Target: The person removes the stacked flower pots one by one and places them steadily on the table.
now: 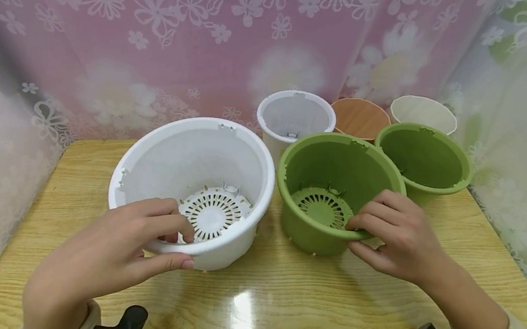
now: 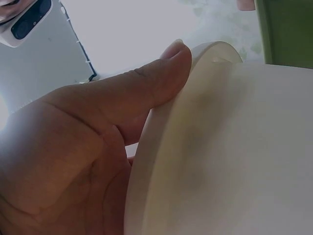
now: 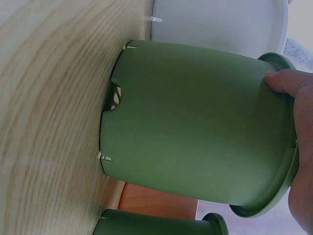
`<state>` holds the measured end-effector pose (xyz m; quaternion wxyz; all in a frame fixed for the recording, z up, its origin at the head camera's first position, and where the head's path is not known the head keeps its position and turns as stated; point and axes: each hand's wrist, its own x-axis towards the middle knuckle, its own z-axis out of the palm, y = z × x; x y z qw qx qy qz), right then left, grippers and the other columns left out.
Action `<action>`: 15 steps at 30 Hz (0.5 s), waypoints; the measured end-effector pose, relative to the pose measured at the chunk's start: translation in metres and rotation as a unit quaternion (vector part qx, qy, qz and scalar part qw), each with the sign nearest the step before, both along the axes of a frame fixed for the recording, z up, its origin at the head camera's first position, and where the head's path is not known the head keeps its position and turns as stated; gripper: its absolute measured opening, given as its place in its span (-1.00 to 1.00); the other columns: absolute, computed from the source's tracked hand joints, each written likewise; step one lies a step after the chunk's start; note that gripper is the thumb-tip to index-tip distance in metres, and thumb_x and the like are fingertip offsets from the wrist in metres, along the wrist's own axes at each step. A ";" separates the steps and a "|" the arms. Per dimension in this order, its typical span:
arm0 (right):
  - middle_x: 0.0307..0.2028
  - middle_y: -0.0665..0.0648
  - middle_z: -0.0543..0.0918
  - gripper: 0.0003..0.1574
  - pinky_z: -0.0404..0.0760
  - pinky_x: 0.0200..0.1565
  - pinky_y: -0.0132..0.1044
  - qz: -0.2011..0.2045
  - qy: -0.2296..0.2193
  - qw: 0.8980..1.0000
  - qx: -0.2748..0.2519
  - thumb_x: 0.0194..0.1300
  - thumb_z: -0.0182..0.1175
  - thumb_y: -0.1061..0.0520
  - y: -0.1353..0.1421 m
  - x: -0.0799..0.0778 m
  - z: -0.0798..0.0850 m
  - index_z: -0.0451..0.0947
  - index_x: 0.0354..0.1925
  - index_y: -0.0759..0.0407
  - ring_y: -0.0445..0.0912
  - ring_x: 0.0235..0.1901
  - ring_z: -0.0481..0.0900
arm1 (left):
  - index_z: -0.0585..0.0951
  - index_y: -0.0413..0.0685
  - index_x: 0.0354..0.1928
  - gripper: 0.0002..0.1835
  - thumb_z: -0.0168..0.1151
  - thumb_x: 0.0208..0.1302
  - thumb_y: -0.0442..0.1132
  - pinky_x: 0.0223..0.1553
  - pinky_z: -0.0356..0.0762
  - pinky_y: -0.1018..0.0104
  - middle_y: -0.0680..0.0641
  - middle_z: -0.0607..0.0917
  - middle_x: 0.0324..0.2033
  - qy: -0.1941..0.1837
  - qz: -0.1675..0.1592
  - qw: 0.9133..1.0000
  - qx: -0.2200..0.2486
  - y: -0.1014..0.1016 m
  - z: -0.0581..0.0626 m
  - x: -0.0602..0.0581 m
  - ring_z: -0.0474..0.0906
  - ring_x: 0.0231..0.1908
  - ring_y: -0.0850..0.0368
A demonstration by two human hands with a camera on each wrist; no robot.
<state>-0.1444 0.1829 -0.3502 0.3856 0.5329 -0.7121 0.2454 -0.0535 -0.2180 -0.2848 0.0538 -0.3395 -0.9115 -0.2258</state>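
A large white plastic flowerpot (image 1: 219, 252) with a slotted bottom stands at the left of the table. My left hand (image 1: 123, 241) grips its near rim, thumb outside and fingers inside; the left wrist view shows the thumb (image 2: 171, 73) against the rim. Beside it, to the right, is a green flowerpot (image 1: 301, 223), also with a slotted bottom. Its near right rim is pinched by my right hand (image 1: 392, 233), fingers inside and thumb beneath the lip. In the right wrist view, this green pot's side (image 3: 195, 122) rises from the tabletop.
Behind stand a smaller white pot (image 1: 273, 141), a brown pot (image 1: 361, 118), a cream pot (image 1: 423, 113) and a second green pot (image 1: 431, 192). Flowered curtains (image 1: 184, 41) hang at the back and sides of the wooden table (image 1: 286, 308).
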 end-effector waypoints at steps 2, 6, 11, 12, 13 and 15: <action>-0.53 -0.02 0.61 -0.65 0.34 -0.37 -0.23 0.000 0.000 1.000 0.000 0.33 0.13 -0.01 0.000 -0.001 0.000 0.63 -0.51 0.12 -0.05 -0.49 0.42 | 0.57 0.47 -0.24 -0.87 0.34 0.24 0.10 -0.35 0.47 0.57 0.43 0.42 -0.31 0.002 -0.001 1.000 -0.001 0.000 0.000 0.000 0.42 -0.37 0.54; -0.51 -0.02 0.61 -0.67 0.33 -0.36 -0.23 -0.008 -0.001 1.000 0.006 0.31 0.11 0.00 0.001 -0.002 0.000 0.64 -0.49 0.12 -0.05 -0.48 0.42 | 0.58 0.42 -0.19 -0.85 0.34 0.25 0.07 -0.31 0.46 0.56 0.42 0.44 -0.27 0.013 -0.006 1.000 -0.004 0.001 0.000 -0.002 0.41 -0.33 0.52; -0.51 -0.02 0.62 -0.69 0.32 -0.36 -0.24 -0.020 -0.004 1.000 0.013 0.29 0.09 0.02 0.002 -0.004 0.000 0.65 -0.47 0.13 -0.05 -0.48 0.42 | 0.59 0.36 -0.20 -0.84 0.38 0.22 0.01 -0.24 0.38 0.60 0.40 0.45 -0.25 0.036 -0.015 0.999 -0.006 0.004 -0.001 -0.007 0.36 -0.28 0.50; -0.50 -0.02 0.62 -0.69 0.32 -0.36 -0.24 -0.023 -0.005 1.000 0.014 0.28 0.08 0.03 0.003 -0.004 0.000 0.65 -0.46 0.13 -0.05 -0.48 0.42 | 0.60 0.35 -0.21 -0.85 0.38 0.22 0.00 -0.24 0.36 0.62 0.39 0.45 -0.25 0.041 -0.018 0.999 -0.006 0.005 -0.001 -0.008 0.36 -0.28 0.49; -0.50 -0.02 0.63 -0.69 0.32 -0.35 -0.24 -0.025 -0.007 1.000 0.015 0.28 0.08 0.02 0.003 -0.005 0.000 0.65 -0.46 0.14 -0.06 -0.48 0.42 | 0.60 0.33 -0.22 -0.85 0.38 0.21 -0.01 -0.23 0.34 0.64 0.38 0.45 -0.26 0.045 -0.020 0.999 -0.004 0.006 -0.002 -0.010 0.35 -0.29 0.49; -0.49 -0.03 0.63 -0.69 0.32 -0.34 -0.23 -0.031 -0.009 0.999 0.019 0.28 0.08 0.02 0.005 -0.005 0.000 0.65 -0.44 0.14 -0.06 -0.47 0.42 | 0.60 0.30 -0.23 -0.86 0.37 0.22 -0.02 -0.24 0.32 0.64 0.36 0.45 -0.28 0.055 -0.022 0.998 -0.004 0.007 -0.003 -0.012 0.35 -0.30 0.48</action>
